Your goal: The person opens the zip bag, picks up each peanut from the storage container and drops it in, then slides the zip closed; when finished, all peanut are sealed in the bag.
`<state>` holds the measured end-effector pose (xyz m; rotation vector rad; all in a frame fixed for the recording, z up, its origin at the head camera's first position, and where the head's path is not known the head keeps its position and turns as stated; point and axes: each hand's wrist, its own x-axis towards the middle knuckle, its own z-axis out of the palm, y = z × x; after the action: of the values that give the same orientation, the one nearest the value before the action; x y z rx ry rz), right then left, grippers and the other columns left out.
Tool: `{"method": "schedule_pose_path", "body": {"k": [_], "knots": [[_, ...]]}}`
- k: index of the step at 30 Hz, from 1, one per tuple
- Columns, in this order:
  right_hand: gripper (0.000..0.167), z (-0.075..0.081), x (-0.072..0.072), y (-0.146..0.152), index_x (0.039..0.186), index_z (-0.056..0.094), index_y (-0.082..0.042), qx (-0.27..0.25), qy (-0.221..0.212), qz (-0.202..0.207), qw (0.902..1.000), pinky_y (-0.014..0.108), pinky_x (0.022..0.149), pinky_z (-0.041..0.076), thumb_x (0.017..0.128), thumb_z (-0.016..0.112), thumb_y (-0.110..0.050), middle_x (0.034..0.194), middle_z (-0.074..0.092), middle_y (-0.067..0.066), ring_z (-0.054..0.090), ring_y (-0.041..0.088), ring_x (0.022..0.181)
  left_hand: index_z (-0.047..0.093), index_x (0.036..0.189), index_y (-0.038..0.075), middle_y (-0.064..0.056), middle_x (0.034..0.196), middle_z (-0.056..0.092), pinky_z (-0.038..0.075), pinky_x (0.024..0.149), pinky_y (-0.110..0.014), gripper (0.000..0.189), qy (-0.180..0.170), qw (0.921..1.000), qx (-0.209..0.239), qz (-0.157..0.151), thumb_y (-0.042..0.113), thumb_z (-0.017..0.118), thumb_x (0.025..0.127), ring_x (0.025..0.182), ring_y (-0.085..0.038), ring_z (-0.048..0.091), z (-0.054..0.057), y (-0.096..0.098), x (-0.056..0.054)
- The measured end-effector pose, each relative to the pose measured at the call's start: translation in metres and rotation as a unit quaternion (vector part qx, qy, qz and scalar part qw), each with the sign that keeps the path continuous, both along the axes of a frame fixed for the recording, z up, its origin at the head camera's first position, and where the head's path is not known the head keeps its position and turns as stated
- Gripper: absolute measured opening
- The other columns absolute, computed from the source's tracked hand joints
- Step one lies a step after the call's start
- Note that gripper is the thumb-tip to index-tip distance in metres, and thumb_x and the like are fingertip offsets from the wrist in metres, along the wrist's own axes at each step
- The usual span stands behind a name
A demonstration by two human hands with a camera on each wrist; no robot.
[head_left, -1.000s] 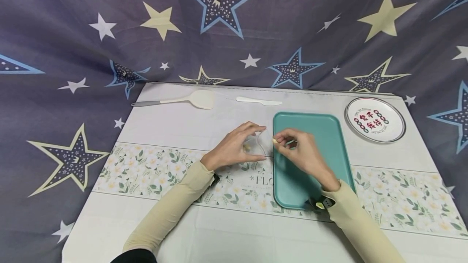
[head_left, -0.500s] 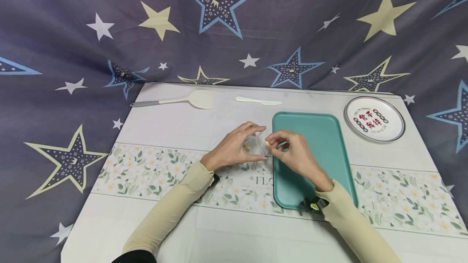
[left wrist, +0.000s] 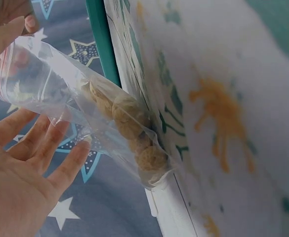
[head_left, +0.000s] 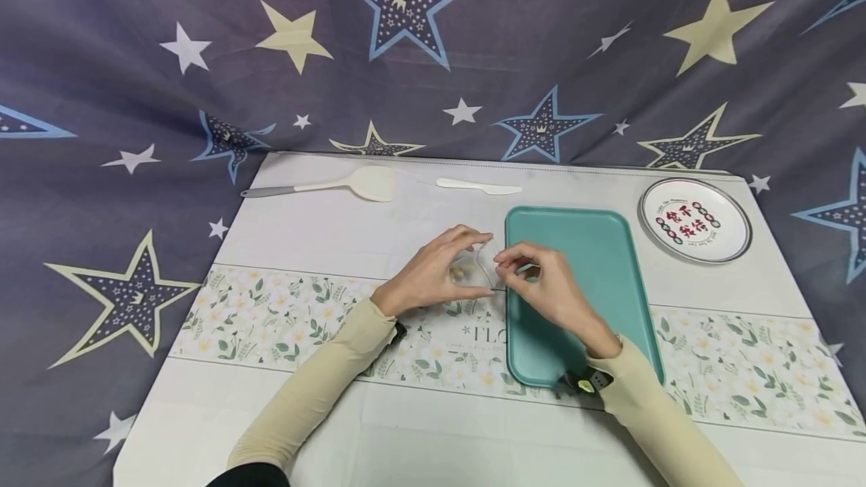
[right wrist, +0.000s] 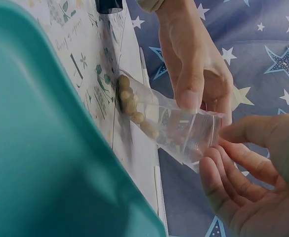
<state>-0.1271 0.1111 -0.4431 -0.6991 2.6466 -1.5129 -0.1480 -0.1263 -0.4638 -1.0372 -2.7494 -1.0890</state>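
Observation:
A clear zip bag [left wrist: 60, 79] hangs tilted over the table, with several small round tan biscuits [left wrist: 129, 118] bunched in its lower end. My left hand [head_left: 433, 269] holds the bag near its mouth, thumb and fingers curved round its sides. In the right wrist view the left thumb lies flat against the film. My right hand [head_left: 541, 280] is at the bag's mouth, its fingers loosely bent with the fingertips [right wrist: 211, 170] right at the zip edge. No piece shows between them. The teal tray [head_left: 575, 352] lies beneath the right hand.
A white spatula [head_left: 372, 183] with a grey handle and a white plastic knife [head_left: 479, 186] lie along the table's back edge. At the back right stands a round printed plate [head_left: 724, 235]. A star-patterned cloth [head_left: 433, 36] hangs behind the table.
My right hand has moved left to the bag's mouth, and the small pale piece it pinched no longer shows in its fingers. My left hand has stayed still on the bag.

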Motion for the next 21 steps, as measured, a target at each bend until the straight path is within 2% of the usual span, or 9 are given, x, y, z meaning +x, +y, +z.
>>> {"method": "schedule_pose_path", "body": {"k": [8,11,15,21], "knots": [[0.016,-0.001,0.001,0.008,0.111,0.076,-0.002,0.002,-0.002,-0.069,0.9976,0.030,0.075,0.063,0.096,0.072,-0.006,0.099,0.078,0.013,0.074,0.025,0.087,0.053,0.152,0.015,0.001,0.142,0.057,0.056,0.106,-0.039,0.086,-0.007,0.9999,-0.008,0.008,0.048,0.088,0.081,0.124,-0.019,0.061,0.003,0.001,0.002],[0.020,-0.004,0.001,0.011,0.115,0.074,0.000,0.003,-0.012,-0.080,0.9967,0.030,0.075,0.063,0.097,0.072,-0.009,0.102,0.078,0.016,0.076,0.028,0.087,0.052,0.153,0.017,0.002,0.142,0.057,0.055,0.107,-0.038,0.087,-0.005,0.9999,-0.011,0.011,0.049,0.088,0.081,0.124,-0.017,0.060,0.004,0.001,0.002],[0.029,-0.007,0.002,0.013,0.124,0.069,0.002,0.008,-0.043,-0.068,0.9967,0.028,0.071,0.062,0.101,0.070,-0.014,0.106,0.077,0.020,0.077,0.033,0.084,0.051,0.154,0.020,0.003,0.142,0.057,0.055,0.108,-0.038,0.087,-0.006,0.9998,-0.012,0.013,0.049,0.089,0.081,0.124,-0.016,0.060,0.005,0.001,0.003],[0.035,-0.008,0.004,0.012,0.133,0.064,0.003,-0.007,-0.105,-0.039,0.9937,0.043,0.075,0.066,0.105,0.064,-0.017,0.106,0.078,0.023,0.078,0.037,0.085,0.051,0.154,0.020,0.002,0.143,0.056,0.056,0.106,-0.038,0.087,-0.006,0.9998,-0.012,0.015,0.047,0.089,0.081,0.124,-0.017,0.060,0.006,0.002,0.003]]}}
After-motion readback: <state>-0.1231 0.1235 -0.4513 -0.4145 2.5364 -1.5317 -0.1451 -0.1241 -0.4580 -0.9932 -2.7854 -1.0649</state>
